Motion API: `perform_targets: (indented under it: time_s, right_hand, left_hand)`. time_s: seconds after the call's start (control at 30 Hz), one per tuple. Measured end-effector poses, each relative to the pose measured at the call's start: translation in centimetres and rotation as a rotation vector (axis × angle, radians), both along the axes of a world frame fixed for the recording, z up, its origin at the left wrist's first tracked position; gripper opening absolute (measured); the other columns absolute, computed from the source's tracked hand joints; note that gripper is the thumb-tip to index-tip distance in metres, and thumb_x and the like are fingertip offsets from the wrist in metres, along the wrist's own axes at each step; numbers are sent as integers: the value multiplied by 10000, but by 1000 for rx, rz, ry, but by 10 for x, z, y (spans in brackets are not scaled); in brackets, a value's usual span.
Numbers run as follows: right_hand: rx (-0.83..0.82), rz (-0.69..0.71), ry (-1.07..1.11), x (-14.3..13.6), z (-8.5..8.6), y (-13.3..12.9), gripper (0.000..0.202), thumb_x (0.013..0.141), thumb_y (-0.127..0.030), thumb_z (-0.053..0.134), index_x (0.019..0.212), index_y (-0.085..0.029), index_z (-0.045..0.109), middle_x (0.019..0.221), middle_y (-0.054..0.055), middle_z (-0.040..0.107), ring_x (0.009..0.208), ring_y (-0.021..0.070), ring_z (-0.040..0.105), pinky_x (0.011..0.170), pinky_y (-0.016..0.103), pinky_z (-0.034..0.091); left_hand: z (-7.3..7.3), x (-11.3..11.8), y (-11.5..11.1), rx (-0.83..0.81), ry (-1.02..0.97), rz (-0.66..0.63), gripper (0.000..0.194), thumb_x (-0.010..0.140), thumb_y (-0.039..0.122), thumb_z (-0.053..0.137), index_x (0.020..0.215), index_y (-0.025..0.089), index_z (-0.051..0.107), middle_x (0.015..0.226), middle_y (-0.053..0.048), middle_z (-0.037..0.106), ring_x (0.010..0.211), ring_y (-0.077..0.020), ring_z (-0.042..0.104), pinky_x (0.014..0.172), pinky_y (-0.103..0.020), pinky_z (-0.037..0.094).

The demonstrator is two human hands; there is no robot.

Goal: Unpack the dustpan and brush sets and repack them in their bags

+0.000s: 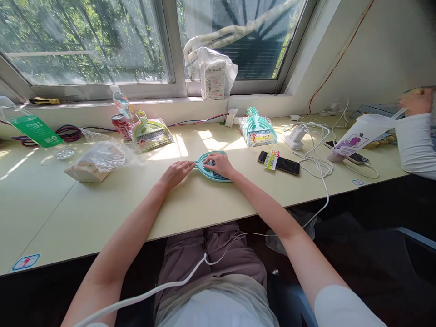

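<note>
A teal mini dustpan lies flat on the table before me, its handle pointing left. Nested in it is a small hand brush with dark bristles, partly covered by my fingers. My left hand is closed around the end of the handle. From the right, my right hand reaches over the pan, its fingers bent onto the brush. A wrapped green dustpan set sits behind to the left, and a wrapped teal set behind to the right.
At left stand a tissue box under clear plastic, a green-labelled bottle and a red can. Rightward are a phone with a card on it, white cables, a tilted cup and another person's arm.
</note>
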State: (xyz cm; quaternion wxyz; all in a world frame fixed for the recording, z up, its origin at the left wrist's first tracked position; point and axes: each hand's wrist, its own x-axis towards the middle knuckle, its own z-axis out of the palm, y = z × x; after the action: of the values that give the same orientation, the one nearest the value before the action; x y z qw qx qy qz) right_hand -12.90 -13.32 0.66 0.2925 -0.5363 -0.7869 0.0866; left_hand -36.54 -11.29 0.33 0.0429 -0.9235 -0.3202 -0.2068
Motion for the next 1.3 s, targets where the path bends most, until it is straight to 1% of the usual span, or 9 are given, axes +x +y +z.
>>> perform_targets:
  time_s: [0.43,0.57,0.67,0.77,0.83,0.9,1.03,1.17,1.3]
  right_hand:
    - [-4,-2,-105,-2,4,0,176,858,-349,654,953,-245,760,1054,40,702,1021,236,579,914,377,331]
    - [12,-33,-137,-3,11,-6,140,817,-341,680,880,-231,739,1002,34,710,1001,229,597,922,374,347]
    - [-15,-151,24,-4,16,-9,170,785,-387,697,840,-227,695,980,19,705,928,200,620,838,321,407]
    - [24,-283,209,-6,18,-9,219,823,-426,648,874,-213,659,990,37,689,910,189,624,760,288,443]
    - [71,-302,270,-8,18,-9,225,849,-415,620,908,-200,652,989,49,678,900,182,623,762,283,455]
    - [83,-247,265,-10,16,-8,216,866,-395,603,917,-193,662,986,51,674,868,169,620,781,281,462]
    - [29,-138,164,0,19,-5,254,932,-359,507,906,-195,699,996,47,679,838,158,617,789,272,472]
    - [83,-503,-49,38,29,0,291,950,-269,444,1054,-153,690,1166,142,645,1083,260,573,924,388,457]
    - [-61,-931,-249,94,29,6,427,887,-178,491,1292,-62,562,1471,252,414,1396,409,292,1057,687,255]
  left_hand:
    - [-1,6,-4,105,203,73,359,920,98,347,1058,171,669,953,-115,686,883,-222,668,784,-334,511]
    - [1,9,-8,46,-28,71,344,927,121,378,1072,215,676,1032,-98,692,1043,-236,637,933,-386,492]
    - [7,15,-11,-10,-403,168,375,947,264,450,1306,221,550,1298,-124,599,1267,-259,515,1063,-441,417]
    - [11,26,-15,-398,-711,180,571,972,481,377,1481,230,317,1410,-157,510,1255,-255,542,1038,-453,442]
    - [11,34,-21,-817,-740,38,612,965,572,302,1483,247,299,1355,-152,563,1134,-245,630,967,-445,495]
    - [9,41,-27,-1115,-734,-86,635,917,594,430,1438,239,359,1268,-136,624,1063,-250,661,926,-443,518]
    - [6,40,-28,-1244,-916,-18,597,721,415,744,1231,184,539,1079,-82,685,972,-237,662,865,-391,532]
    - [8,16,-6,-1157,-1151,107,472,654,344,754,1061,150,617,951,-48,683,839,-180,640,771,-317,525]
    - [7,-7,17,-1059,-1287,181,471,603,318,783,1020,167,623,947,-35,681,817,-155,630,754,-287,516]
